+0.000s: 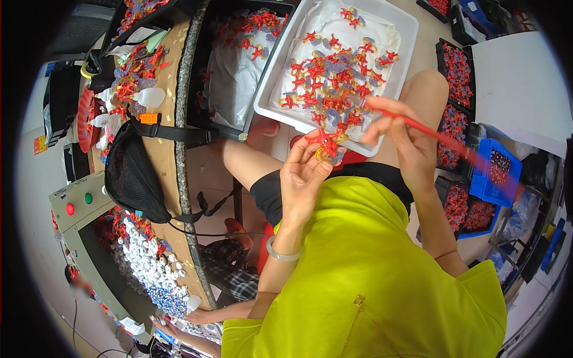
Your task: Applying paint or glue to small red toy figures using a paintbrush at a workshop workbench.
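Note:
My left hand pinches a small red figurine with a yellow and greyish base, holding it up in front of my lap. Raised to the right of it, my right hand is closed round a long, thin red-handled tool. Motion smears this tool, so its tip and exact kind cannot be made out. Just beyond both hands a white plastic tray lies across my legs. Many similar red figurines with yellow and purple-grey parts are spread on its white lining.
Left of the tray is a black bin with more figurines. A workbench carries a black mesh bag, squeeze bottles and white parts. Another person's hand is at the lower left. Filled crates and a blue basket stand right.

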`<move>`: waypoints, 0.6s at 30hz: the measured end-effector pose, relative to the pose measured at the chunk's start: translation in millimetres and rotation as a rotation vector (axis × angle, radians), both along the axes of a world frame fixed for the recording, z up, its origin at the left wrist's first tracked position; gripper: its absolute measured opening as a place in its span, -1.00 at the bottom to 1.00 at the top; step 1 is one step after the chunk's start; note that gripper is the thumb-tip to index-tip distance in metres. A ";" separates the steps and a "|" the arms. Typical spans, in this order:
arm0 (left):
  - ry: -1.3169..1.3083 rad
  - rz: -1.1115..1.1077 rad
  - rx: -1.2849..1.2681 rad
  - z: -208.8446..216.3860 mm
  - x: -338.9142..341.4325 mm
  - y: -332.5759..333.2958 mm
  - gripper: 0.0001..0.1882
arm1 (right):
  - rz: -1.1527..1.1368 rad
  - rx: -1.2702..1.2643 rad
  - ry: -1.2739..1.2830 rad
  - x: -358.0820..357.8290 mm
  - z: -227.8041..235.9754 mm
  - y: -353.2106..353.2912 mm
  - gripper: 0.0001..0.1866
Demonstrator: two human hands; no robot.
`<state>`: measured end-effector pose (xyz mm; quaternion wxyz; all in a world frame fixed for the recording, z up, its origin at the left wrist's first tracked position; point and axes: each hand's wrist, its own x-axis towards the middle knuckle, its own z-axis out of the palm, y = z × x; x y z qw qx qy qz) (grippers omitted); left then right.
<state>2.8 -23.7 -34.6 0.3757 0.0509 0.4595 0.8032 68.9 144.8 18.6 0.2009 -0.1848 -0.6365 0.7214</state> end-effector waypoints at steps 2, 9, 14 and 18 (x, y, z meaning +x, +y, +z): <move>0.068 0.018 -0.045 2.6 0.6 0.5 -0.40 | 0.090 -0.045 -0.008 7.4 15.1 -4.2 -0.70; 0.126 -0.038 -0.085 -1.1 4.6 -5.0 -0.49 | 0.119 0.401 0.016 1.8 8.6 -0.3 -0.78; 0.170 -0.138 -0.113 9.0 5.7 -7.7 -0.46 | 0.300 0.544 0.056 -6.5 16.7 11.8 -0.80; 0.098 -0.131 -0.079 4.6 6.5 -10.2 -0.45 | 0.203 0.932 0.024 -8.0 18.4 21.8 -0.70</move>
